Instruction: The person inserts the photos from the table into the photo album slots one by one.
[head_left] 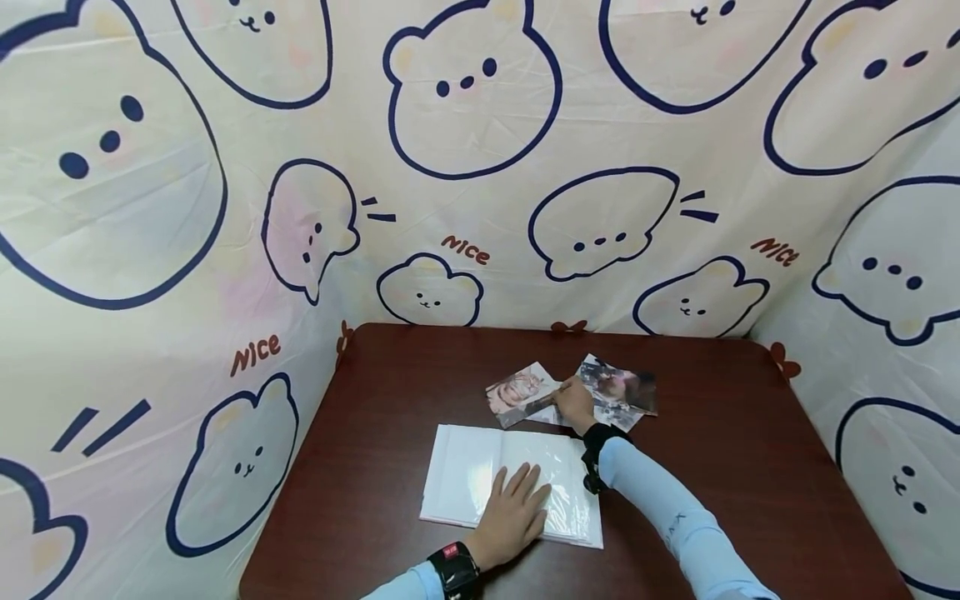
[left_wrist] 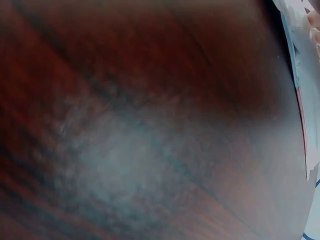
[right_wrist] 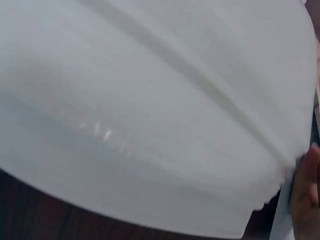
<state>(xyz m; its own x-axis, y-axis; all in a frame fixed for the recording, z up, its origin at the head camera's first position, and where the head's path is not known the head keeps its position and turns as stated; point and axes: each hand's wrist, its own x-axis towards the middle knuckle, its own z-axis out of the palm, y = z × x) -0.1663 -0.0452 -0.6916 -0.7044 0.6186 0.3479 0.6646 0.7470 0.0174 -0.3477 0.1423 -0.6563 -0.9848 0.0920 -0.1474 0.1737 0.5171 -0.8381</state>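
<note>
A photo album (head_left: 467, 479) with white pages and glossy clear sleeves lies open on the table. My left hand (head_left: 508, 521) rests on its right page with the fingers spread. Beyond the album, my right hand (head_left: 574, 402) reaches over several loose photos, its fingertips at the inner edge of the left photo (head_left: 517, 392). I cannot tell whether the fingers pinch that photo or only touch it. Another, darker photo (head_left: 626, 390) lies just right of this hand. In the right wrist view the album pages (right_wrist: 150, 100) fill most of the picture, with fingers (right_wrist: 305, 185) at the right edge.
The dark brown wooden table (head_left: 360, 467) carries the album and the photos. A pale cloth (head_left: 480, 208) printed with cartoon bears hangs behind the table and along both sides. In the left wrist view the tabletop (left_wrist: 125, 125) shows blurred and close.
</note>
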